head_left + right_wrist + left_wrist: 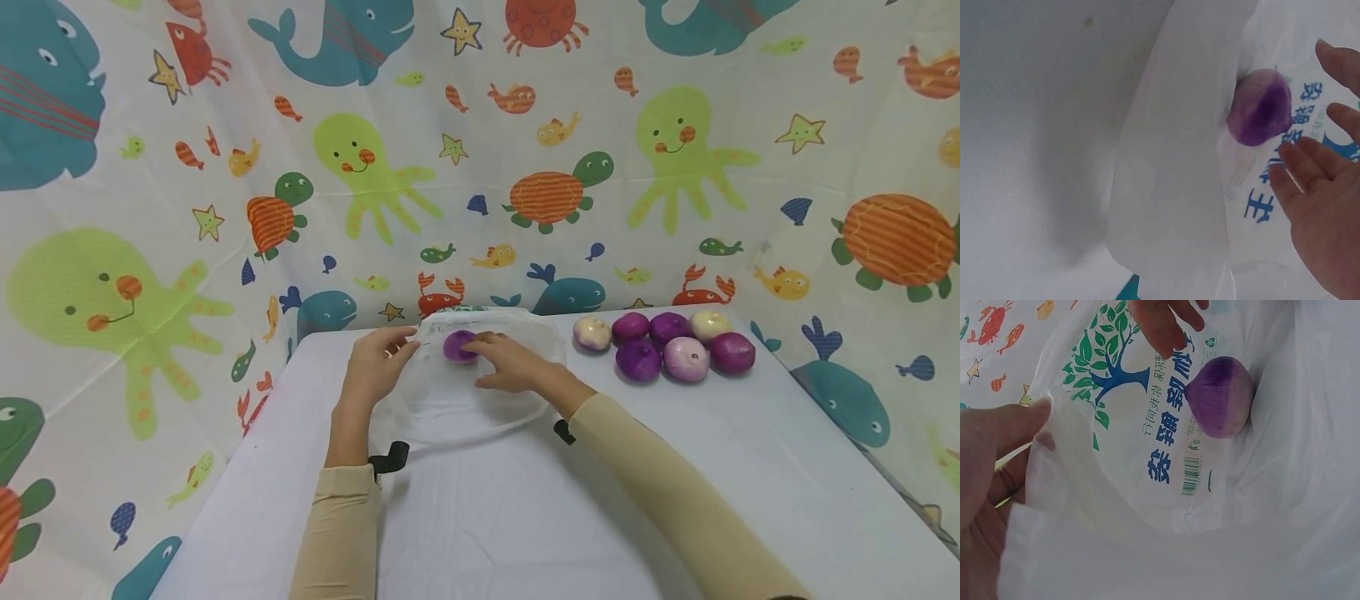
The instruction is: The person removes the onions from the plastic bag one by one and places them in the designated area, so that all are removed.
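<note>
A white plastic bag (438, 404) with a printed tree and blue lettering lies with its mouth spread on the table. Inside it rests a purple onion (454, 347), pointed at one end and paler at the other in the left wrist view (1221, 397). My left hand (371, 367) pinches the bag's left rim between thumb and fingers. Over the bag's mouth, my right hand (512, 364) has its fingers spread and holds nothing. Its fingertips are close to the onion but apart from it in the right wrist view (1261, 107).
Several purple and whitish onions (686, 359) sit grouped on the table right of the bag. A white cloth covers the table (480, 533). Behind it hangs a curtain (480, 125) printed with sea animals.
</note>
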Demonstrator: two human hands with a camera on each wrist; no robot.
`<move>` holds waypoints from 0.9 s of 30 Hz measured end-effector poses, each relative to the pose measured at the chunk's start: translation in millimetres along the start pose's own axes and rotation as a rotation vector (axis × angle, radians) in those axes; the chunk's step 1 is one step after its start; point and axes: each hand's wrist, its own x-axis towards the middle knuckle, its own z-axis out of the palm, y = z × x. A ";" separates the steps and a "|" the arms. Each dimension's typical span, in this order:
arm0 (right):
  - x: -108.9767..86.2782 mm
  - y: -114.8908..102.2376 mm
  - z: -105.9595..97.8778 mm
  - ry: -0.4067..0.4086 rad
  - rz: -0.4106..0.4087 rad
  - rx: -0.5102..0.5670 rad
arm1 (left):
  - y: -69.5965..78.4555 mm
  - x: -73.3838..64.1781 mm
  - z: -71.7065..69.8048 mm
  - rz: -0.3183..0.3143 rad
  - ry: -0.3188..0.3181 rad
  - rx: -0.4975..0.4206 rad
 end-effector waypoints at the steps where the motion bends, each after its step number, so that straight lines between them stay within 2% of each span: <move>1: 1.7 -0.5 0.7 -0.002 0.010 -0.001 | 0.0 -0.3 -0.1 0.002 0.001 0.000; 10: 23.9 -3.2 11.6 -0.045 0.084 -0.109 | -2.0 -1.9 -1.9 0.009 0.015 -0.006; 15: 33.9 -5.0 16.2 -0.040 0.134 -0.124 | -3.0 -1.5 -1.6 0.010 0.018 -0.005; 22: 38.5 -6.6 21.1 -0.091 0.212 -0.118 | -3.2 1.6 -0.3 0.037 0.029 -0.008; 27: 40.9 -9.4 22.0 -0.092 0.226 -0.152 | -2.9 0.2 -1.9 0.027 0.027 -0.009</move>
